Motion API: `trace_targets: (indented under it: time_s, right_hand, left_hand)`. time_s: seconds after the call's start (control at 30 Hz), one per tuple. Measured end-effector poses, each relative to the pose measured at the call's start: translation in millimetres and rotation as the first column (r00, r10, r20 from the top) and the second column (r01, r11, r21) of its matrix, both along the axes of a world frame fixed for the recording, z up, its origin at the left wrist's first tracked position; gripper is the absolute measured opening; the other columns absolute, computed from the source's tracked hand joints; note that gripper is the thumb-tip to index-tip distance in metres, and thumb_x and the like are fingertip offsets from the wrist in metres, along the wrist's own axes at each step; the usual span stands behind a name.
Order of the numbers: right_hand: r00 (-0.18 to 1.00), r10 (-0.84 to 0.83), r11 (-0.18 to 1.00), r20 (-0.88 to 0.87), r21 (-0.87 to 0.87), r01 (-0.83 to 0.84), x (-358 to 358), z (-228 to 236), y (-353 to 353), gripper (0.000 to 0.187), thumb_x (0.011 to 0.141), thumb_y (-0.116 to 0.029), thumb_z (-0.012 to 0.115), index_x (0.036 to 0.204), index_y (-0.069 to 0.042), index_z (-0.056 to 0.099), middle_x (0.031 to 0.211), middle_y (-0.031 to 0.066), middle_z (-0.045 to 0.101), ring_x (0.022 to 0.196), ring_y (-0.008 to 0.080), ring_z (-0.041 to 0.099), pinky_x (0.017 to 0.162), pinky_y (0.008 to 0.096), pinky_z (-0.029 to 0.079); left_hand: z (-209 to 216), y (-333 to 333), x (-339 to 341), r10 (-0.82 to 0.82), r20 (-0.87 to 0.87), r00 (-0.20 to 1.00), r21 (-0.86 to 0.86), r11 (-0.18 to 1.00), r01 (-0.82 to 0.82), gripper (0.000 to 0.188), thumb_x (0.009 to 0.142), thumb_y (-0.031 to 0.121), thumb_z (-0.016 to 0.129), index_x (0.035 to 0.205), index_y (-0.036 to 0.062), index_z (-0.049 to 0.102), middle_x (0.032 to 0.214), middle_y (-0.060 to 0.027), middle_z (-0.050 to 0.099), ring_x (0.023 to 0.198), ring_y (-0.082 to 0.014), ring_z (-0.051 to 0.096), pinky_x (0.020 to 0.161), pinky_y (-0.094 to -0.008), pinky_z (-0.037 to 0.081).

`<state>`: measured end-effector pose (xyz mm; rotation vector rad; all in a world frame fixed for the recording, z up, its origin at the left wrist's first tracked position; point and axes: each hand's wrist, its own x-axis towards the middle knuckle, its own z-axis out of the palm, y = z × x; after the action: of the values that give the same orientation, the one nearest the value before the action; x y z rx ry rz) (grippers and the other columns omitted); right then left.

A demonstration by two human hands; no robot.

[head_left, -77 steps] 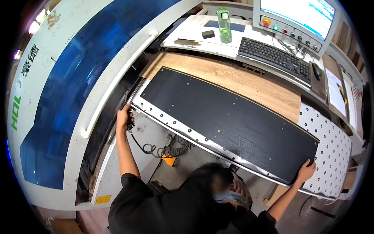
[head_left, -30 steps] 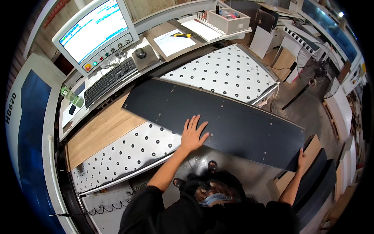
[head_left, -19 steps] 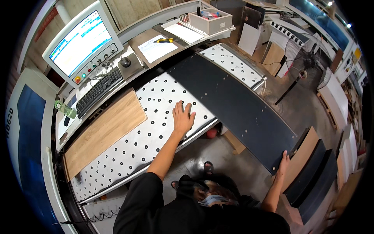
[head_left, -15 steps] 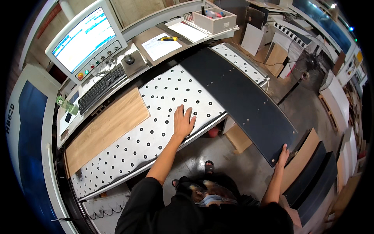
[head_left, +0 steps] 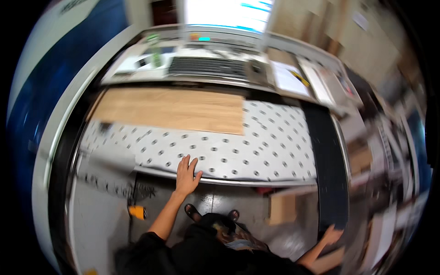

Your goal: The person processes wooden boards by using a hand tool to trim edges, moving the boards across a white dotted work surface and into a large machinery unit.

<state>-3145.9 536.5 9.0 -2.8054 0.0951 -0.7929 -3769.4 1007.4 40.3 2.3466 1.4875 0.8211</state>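
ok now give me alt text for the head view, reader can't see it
A person's right hand is at the near end of a long black panel lying across a dotted white table and jutting past its front edge. The open left hand is at that edge. A wood-look panel, keyboard and lit screen are farther back.

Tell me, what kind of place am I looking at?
Probably a woodworking or furniture-panel workshop: a wood-grain board and a long black panel lie on a white, black-dotted worktable, with a monitor and keyboard behind.
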Motion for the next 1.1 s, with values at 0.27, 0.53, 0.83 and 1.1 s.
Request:
trace_targets:
  time_s: [0.27, 0.53, 0.83, 1.1]
  right_hand:
    - [0.148, 0.985, 0.083, 0.084, 0.524, -0.848, -270, 29, 409, 0.047, 0.090, -0.008, 0.069, 0.134, -0.001, 0.057, 0.137, 0.0224, 0.056, 0.124, 0.0398, 0.055, 0.107, 0.0459, 0.045]
    - [-0.508, 0.827, -0.510, -0.240, 0.057, -0.858, -521, 44, 636, 0.055, 0.097, -0.036, 0.062, 0.148, -0.015, 0.055, 0.157, 0.0276, 0.042, 0.147, 0.0505, 0.034, 0.119, 0.0636, 0.026]
    - [-0.493, 0.756, -0.534, -0.431, 0.030, -0.845, -594, 40, 730, 0.048, 0.101, -0.024, 0.057, 0.149, -0.029, 0.057, 0.162, 0.0157, 0.041, 0.150, 0.0463, 0.033, 0.118, 0.0687, 0.025]
    - [-0.555, 0.701, -0.618, -0.448, 0.006, -0.786, -688, 37, 769, 0.048, 0.101, -0.026, 0.056, 0.149, -0.031, 0.057, 0.161, 0.0154, 0.043, 0.148, 0.0448, 0.036, 0.116, 0.0674, 0.030]
  left_hand:
    - [-8, -81, -122, 0.518, 0.237, 0.822, -0.231, 0.852, -0.470, 0.064, 0.095, 0.033, 0.069, 0.150, 0.0097, 0.046, 0.162, -0.0268, 0.031, 0.151, -0.0465, 0.028, 0.122, -0.0566, 0.025]
    - [4, -98, -181, 0.489, 0.217, 0.845, -0.320, 0.853, -0.412, 0.055, 0.096, 0.031, 0.068, 0.145, 0.0129, 0.052, 0.160, -0.0210, 0.036, 0.147, -0.0430, 0.035, 0.119, -0.0512, 0.034]
    - [-57, -200, -270, 0.856, 0.031, 0.516, -0.338, 0.495, -0.801, 0.044, 0.089, 0.027, 0.072, 0.131, 0.0136, 0.063, 0.136, -0.0192, 0.059, 0.121, -0.0427, 0.059, 0.103, -0.0506, 0.049]
    - [-54, -183, -195, 0.824, 0.043, 0.565, -0.504, 0.506, -0.700, 0.039, 0.091, 0.026, 0.069, 0.128, 0.0129, 0.065, 0.130, -0.0157, 0.062, 0.111, -0.0393, 0.065, 0.094, -0.0490, 0.054]
